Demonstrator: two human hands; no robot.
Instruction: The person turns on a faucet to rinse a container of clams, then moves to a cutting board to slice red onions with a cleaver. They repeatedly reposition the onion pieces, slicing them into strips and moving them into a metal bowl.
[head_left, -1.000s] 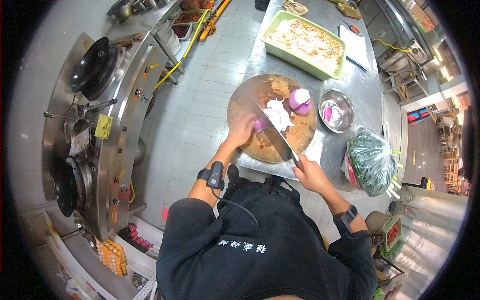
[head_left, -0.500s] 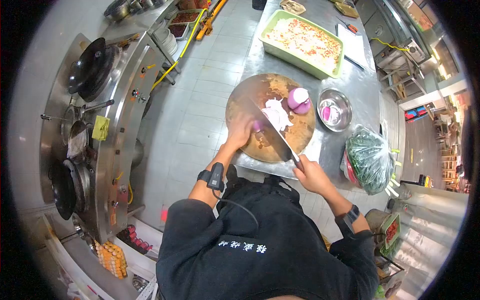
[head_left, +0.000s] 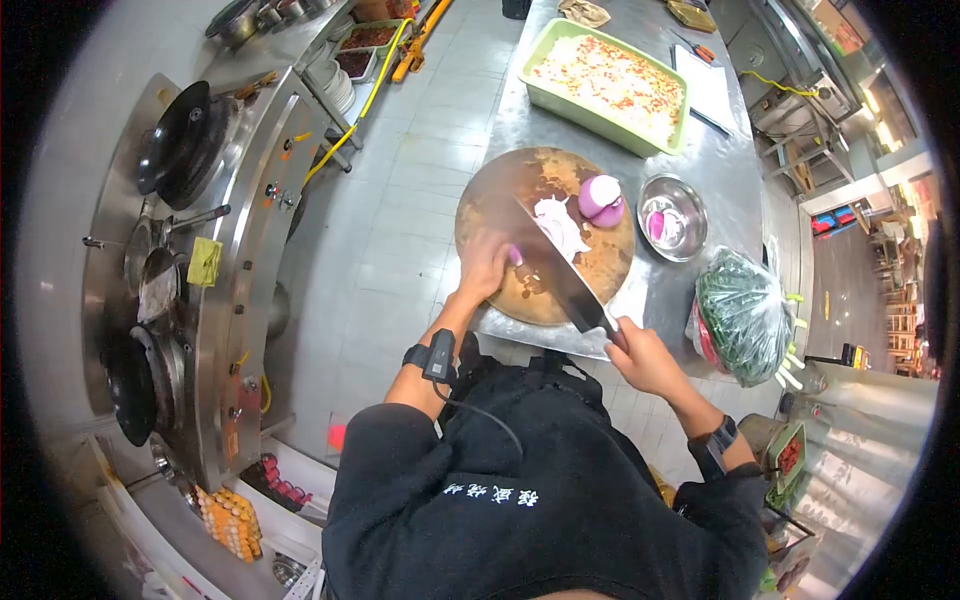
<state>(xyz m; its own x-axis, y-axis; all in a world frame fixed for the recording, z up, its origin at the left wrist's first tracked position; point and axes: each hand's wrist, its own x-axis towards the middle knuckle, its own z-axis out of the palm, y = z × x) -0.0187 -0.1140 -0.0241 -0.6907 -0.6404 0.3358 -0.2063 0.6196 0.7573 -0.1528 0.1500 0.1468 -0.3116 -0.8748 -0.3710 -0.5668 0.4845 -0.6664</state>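
A round wooden chopping board (head_left: 480,205) lies on the steel table with sliced purple onion (head_left: 560,226) near its middle. My right hand (head_left: 643,357) is closed round the handle of a cleaver (head_left: 572,283). Its broad blade slants over the board, between the slices and my left hand (head_left: 484,264). The fingers of my left hand are bent against a small purple onion piece (head_left: 515,255), partly hidden by them. Small white bits lie below it. Peeled onion pieces (head_left: 601,202) sit at the board's right side.
Right of the board stands a steel bowl (head_left: 655,190) with a purple onion piece in it. A green tub (head_left: 590,118) of chopped white and red food is behind. Bagged green vegetables (head_left: 742,315) lie at the table's right edge. A stove (head_left: 245,250) with woks stands left.
The cleaver and my right hand have shifted slightly right and down, and the blade is farther from my left hand. My left hand stays at the onion piece.
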